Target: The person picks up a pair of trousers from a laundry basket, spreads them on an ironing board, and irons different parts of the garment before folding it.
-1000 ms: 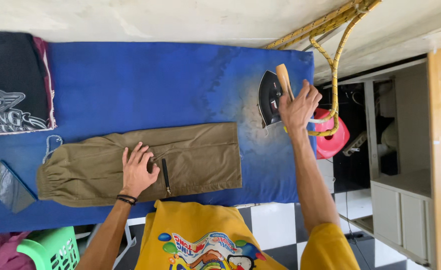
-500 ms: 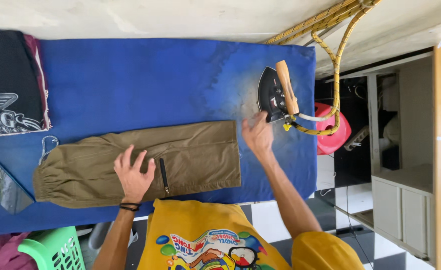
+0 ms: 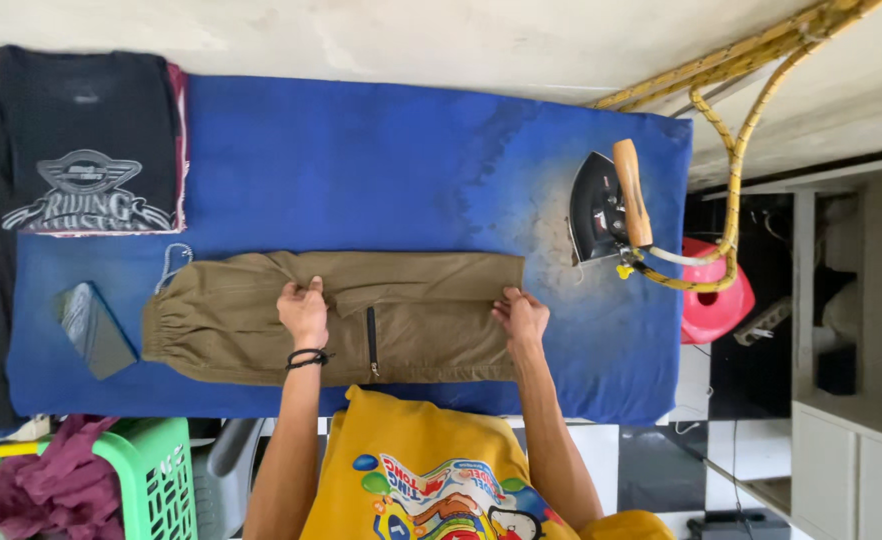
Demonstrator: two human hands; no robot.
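Note:
Olive-brown trousers lie flat across a blue padded ironing table, waistband to the left. My left hand pinches a fold of the cloth near the middle, just left of a dark zip. At the trousers' right end, my right hand presses on the hem with fingers curled on the fabric. A black iron with a wooden handle rests on its side at the table's right end, apart from both hands.
Folded dark printed shirts are stacked at the far left. A dark phone lies on the table's left. A green laundry basket holding maroon cloth stands below left. A yellow braided cord runs from the iron; a pink container sits right.
My right hand left the iron's handle and came down to the trousers' right end. My left hand shifted from lying flat to pinching the cloth. The iron stays put.

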